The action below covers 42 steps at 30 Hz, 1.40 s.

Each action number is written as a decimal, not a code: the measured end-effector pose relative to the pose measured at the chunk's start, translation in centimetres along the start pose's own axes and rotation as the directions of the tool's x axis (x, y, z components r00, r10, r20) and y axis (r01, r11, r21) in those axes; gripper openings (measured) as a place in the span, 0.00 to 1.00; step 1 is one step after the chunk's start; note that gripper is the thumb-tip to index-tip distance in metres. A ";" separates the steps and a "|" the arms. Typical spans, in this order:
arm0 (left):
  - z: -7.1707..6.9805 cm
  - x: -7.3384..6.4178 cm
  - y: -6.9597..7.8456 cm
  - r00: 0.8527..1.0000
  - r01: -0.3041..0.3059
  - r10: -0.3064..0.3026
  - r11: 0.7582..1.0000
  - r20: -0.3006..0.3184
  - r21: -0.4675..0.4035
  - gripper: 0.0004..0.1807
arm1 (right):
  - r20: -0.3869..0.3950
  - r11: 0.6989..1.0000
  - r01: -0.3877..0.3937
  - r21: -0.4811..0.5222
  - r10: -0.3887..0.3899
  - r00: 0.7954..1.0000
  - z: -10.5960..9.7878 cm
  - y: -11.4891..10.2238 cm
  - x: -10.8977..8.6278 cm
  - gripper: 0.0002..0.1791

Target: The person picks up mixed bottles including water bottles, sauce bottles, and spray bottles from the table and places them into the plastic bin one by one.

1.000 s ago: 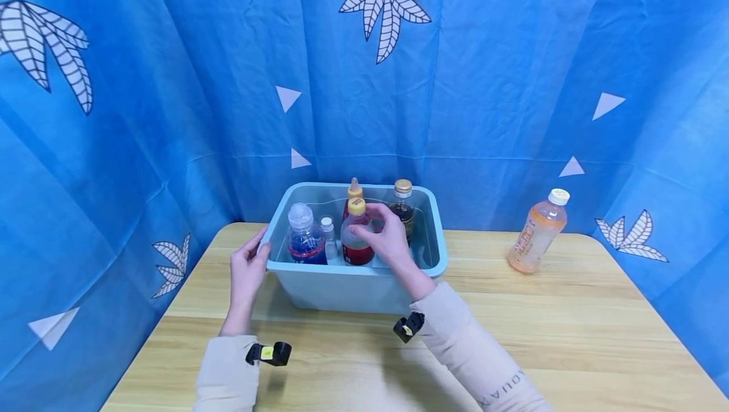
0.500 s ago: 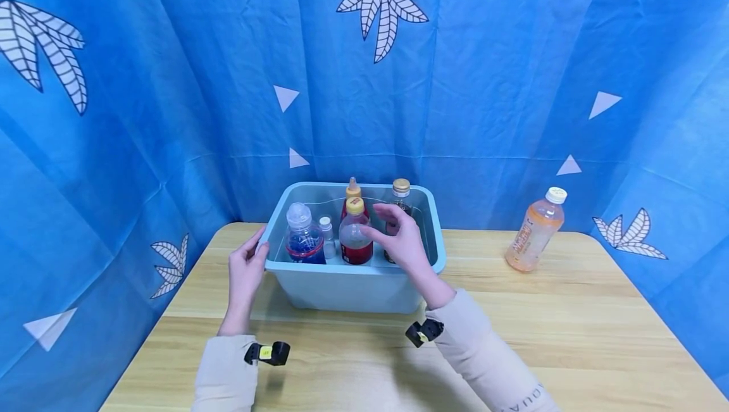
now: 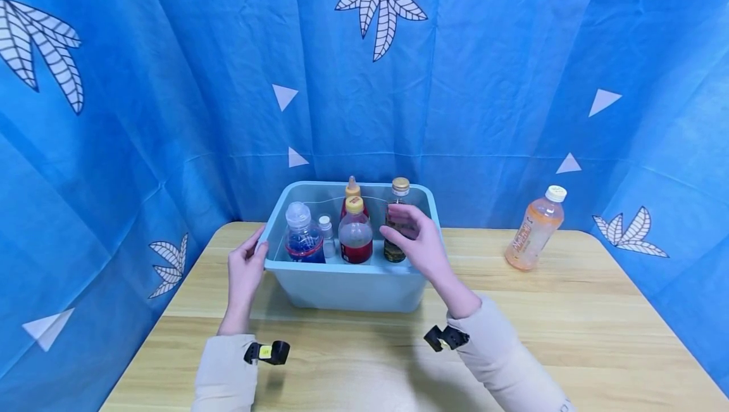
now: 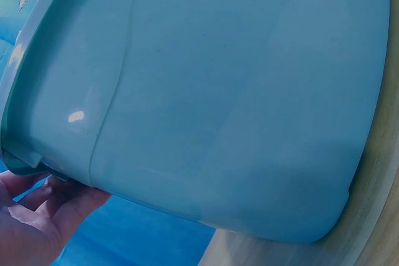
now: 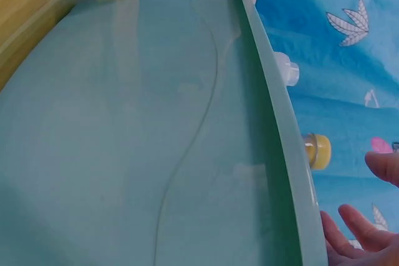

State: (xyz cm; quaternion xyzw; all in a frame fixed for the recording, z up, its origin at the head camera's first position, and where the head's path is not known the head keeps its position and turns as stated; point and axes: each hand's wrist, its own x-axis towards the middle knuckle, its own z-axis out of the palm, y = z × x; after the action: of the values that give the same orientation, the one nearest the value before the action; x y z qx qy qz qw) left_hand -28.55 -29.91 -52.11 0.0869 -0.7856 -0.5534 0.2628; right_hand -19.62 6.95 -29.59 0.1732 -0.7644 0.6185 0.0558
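Observation:
My left hand (image 3: 245,269) holds the left rim of a light blue plastic bin (image 3: 347,290), its fingers under the rim in the left wrist view. Over the bin's right side hovers my right hand (image 3: 423,244), thumb and fingers apart, holding nothing. Closest to it stands a dark bottle with a gold cap (image 3: 394,252), partly hidden by the fingers. Also inside the bin are a yellow-capped bottle with a red label (image 3: 356,244), a red squeeze bottle with a yellow nozzle cap (image 3: 353,188), a small white-capped bottle (image 3: 327,235) and a blue-labelled bottle (image 3: 304,241).
On the right of the wooden table (image 3: 575,317) stands an orange-tinted bottle with a white cap (image 3: 535,228), outside the bin. A blue curtain (image 3: 490,83) with leaf prints hangs behind and at both sides of the table.
My right hand has let go of the yellow-capped bottle and moved right to the gold-capped one. The yellow-capped bottle stays standing in the bin. My left hand keeps its hold on the rim.

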 end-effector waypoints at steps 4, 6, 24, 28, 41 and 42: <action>0.0 0.0 -0.1 1.000 -0.003 0.003 1.000 -0.002 -0.001 0.21 | -0.009 1.000 0.028 0.003 -0.028 1.000 -0.8 1.1 0.1 0.21; 0.0 0.0 -0.3 1.000 -0.003 0.003 1.000 -0.006 -0.005 0.21 | -0.015 0.999 0.044 -0.009 -0.044 0.999 -1.3 1.9 0.2 0.21; 0.1 0.1 -0.4 1.000 -0.001 0.002 1.000 -0.020 0.018 0.20 | -0.104 0.997 0.036 -0.066 -0.042 0.994 -5.6 3.0 -1.2 0.20; 0.1 0.1 -0.2 1.000 0.002 -0.002 1.000 -0.021 0.018 0.22 | -0.128 0.996 0.037 -0.077 -0.047 0.991 -6.2 2.5 -1.8 0.19; 0.0 -0.1 0.2 1.000 0.006 -0.006 1.000 -0.005 0.009 0.22 | -0.231 0.990 0.076 -0.117 -0.101 0.968 -10.0 8.1 -1.7 0.20; 0.0 -0.1 0.2 1.000 0.004 -0.004 1.000 -0.007 0.010 0.22 | -0.242 0.990 0.075 -0.121 -0.103 0.965 -10.2 8.3 -1.7 0.20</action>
State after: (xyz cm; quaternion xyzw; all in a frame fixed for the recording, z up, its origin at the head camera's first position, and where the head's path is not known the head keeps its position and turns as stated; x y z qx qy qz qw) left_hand -28.40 -29.81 -51.96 0.0920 -0.7874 -0.5496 0.2638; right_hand -22.06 18.55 -35.44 0.1256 -0.7761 0.5887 0.1880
